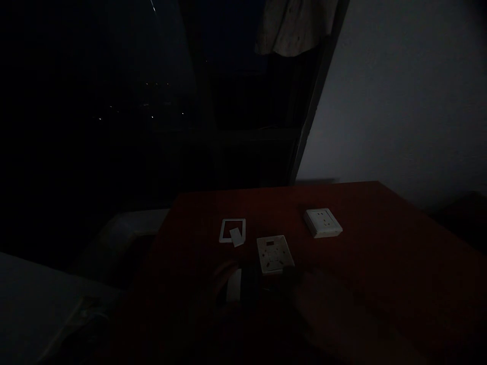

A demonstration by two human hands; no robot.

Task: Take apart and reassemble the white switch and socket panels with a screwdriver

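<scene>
In the dim light near the table's front, my left hand (224, 278) is closed around a dark block with a white side (234, 285), perhaps a socket insert. To its right, my right hand (317, 291) is a blurred shadow. Its fingers curl toward the block around something dark, and a thin glint (266, 290) lies between the hands; whether it is a tool's shaft is too dark to tell. Just beyond them lies an open white wall-socket back box (274, 253). Farther left rests a white square frame (221, 230) with a small white plate (236, 236) lying across its near edge.
An assembled white wall socket (323, 223) sits at the right on the reddish-brown table (365, 253). Behind the table is a dark window (152, 126) with a piece of cloth (294, 28) hanging above. A pale wall (399, 101) stands on the right.
</scene>
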